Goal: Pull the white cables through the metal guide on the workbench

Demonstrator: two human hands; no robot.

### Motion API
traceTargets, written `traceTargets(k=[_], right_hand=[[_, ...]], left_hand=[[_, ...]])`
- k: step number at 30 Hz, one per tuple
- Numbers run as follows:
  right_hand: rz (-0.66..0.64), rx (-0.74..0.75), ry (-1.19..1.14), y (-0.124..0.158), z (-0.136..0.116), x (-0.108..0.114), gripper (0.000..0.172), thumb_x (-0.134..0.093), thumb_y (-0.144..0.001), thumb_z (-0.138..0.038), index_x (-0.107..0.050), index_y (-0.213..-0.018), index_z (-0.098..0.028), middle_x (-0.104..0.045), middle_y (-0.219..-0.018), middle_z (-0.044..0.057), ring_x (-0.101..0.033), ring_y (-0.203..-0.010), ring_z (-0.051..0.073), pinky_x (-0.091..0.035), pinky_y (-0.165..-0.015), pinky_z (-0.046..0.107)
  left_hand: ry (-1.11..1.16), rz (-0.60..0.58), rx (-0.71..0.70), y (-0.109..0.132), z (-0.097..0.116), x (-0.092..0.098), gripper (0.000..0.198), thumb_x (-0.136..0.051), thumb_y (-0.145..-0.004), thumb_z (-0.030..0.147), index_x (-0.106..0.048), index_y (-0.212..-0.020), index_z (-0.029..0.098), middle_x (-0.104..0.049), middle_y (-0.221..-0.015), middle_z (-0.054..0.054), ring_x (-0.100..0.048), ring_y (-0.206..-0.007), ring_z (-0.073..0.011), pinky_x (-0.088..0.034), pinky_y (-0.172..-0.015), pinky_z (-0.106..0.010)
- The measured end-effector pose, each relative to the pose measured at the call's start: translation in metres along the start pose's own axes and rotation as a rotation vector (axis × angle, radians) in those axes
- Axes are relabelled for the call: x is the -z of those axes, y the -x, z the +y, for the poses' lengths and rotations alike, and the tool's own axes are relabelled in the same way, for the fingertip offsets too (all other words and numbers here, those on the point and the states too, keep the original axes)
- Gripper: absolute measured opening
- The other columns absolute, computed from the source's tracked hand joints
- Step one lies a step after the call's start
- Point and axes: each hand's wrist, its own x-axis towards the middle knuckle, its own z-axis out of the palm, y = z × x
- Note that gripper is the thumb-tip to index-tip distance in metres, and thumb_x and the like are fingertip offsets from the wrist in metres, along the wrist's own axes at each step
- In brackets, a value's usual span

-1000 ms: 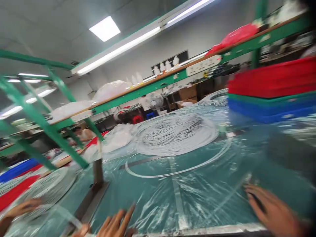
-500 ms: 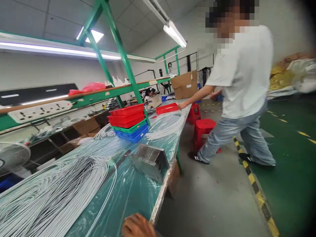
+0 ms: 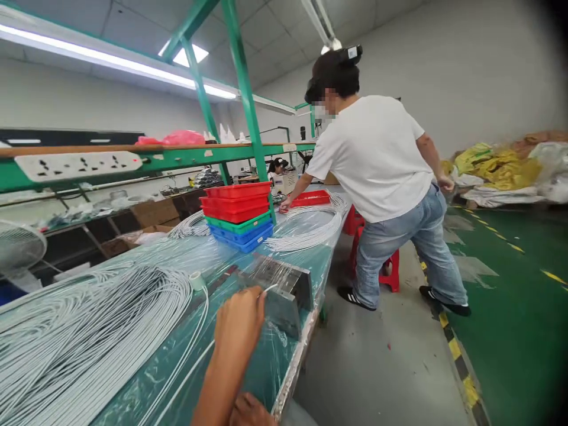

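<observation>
My left hand (image 3: 239, 316) reaches forward over the table, its fingers pinched round a thin white cable (image 3: 271, 288). The cable's tip pokes out past the fingers at the metal block (image 3: 284, 281), a grey slab-sided fixture near the table's right edge. Behind my wrist the same cable trails back to the lower left. Low in the view my right hand (image 3: 252, 410) is curled near the table edge, partly hidden by my left forearm; what it holds, if anything, does not show. A large bundle of white cables (image 3: 110, 331) lies to the left.
A small pale cylinder (image 3: 197, 280) stands beside the bundle. Stacked red, green and blue trays (image 3: 239, 213) sit farther back, near coiled cables (image 3: 306, 236) and a red tray (image 3: 310, 198). A co-worker (image 3: 377, 160) leans over the table's far right side by red stools (image 3: 391, 272).
My left hand has come into view and brought the cable end to the metal block. My right hand stays low. The co-worker has bent toward the table, and the view has shifted slightly.
</observation>
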Motion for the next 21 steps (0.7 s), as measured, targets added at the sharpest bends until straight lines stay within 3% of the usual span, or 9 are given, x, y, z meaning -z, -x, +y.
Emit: traceTargets(k=[3,5,8,11,18,21], right_hand=[[0.240,0.000,-0.026,0.018,-0.001,0.019,0.015,-0.063,-0.073,-0.033,-0.057,-0.073,-0.020,-0.058,-0.068,0.004,-0.052,-0.066,0.018,-0.044,-0.057,0.027],[0.311,0.007,-0.102,0.027,-0.004,0.043,0.016,-0.059,-0.071,-0.030,-0.060,-0.082,-0.019,-0.062,-0.079,0.006,-0.057,-0.077,0.021,-0.049,-0.068,0.031],[0.255,-0.039,-0.242,0.032,-0.008,0.080,0.024,-0.052,-0.068,-0.022,-0.061,-0.090,-0.019,-0.064,-0.089,0.006,-0.059,-0.085,0.022,-0.050,-0.076,0.032],[0.201,-0.075,-0.317,0.032,-0.010,0.101,0.029,-0.049,-0.071,-0.020,-0.063,-0.096,-0.019,-0.065,-0.093,0.008,-0.059,-0.087,0.022,-0.049,-0.077,0.033],[0.194,-0.063,-0.369,0.032,-0.009,0.099,0.033,-0.051,-0.074,-0.022,-0.062,-0.105,-0.021,-0.065,-0.100,0.008,-0.061,-0.092,0.024,-0.050,-0.077,0.034],[0.195,-0.029,-0.256,0.030,-0.004,0.095,0.019,-0.054,-0.081,-0.023,-0.063,-0.098,-0.021,-0.065,-0.089,0.007,-0.062,-0.082,0.023,-0.052,-0.068,0.033]], left_hand=[[0.021,0.007,0.002,0.003,-0.007,-0.003,0.021,-0.048,-0.103,0.030,-0.069,-0.107,0.026,-0.068,-0.093,-0.004,-0.067,-0.086,-0.0249,-0.050,-0.069,-0.029],[0.027,0.002,0.005,0.003,-0.014,-0.004,0.022,-0.047,-0.103,0.027,-0.069,-0.104,0.024,-0.068,-0.091,-0.006,-0.067,-0.085,-0.0249,-0.050,-0.070,-0.029],[0.039,0.017,0.039,-0.001,-0.021,-0.009,0.023,-0.046,-0.101,0.021,-0.069,-0.100,0.017,-0.066,-0.091,-0.010,-0.066,-0.088,-0.0253,-0.051,-0.074,-0.029],[0.076,0.063,0.064,-0.007,-0.019,-0.020,0.023,-0.045,-0.098,0.018,-0.067,-0.101,0.012,-0.065,-0.095,-0.013,-0.066,-0.090,-0.0268,-0.053,-0.077,-0.032],[0.128,0.083,0.037,-0.013,-0.023,-0.035,0.023,-0.046,-0.101,0.019,-0.068,-0.101,0.013,-0.065,-0.102,-0.011,-0.065,-0.089,-0.0244,-0.053,-0.079,-0.032],[0.142,0.089,0.028,-0.014,-0.027,-0.034,0.022,-0.048,-0.101,0.019,-0.069,-0.102,0.015,-0.065,-0.102,-0.011,-0.066,-0.091,-0.0252,-0.054,-0.079,-0.033]])
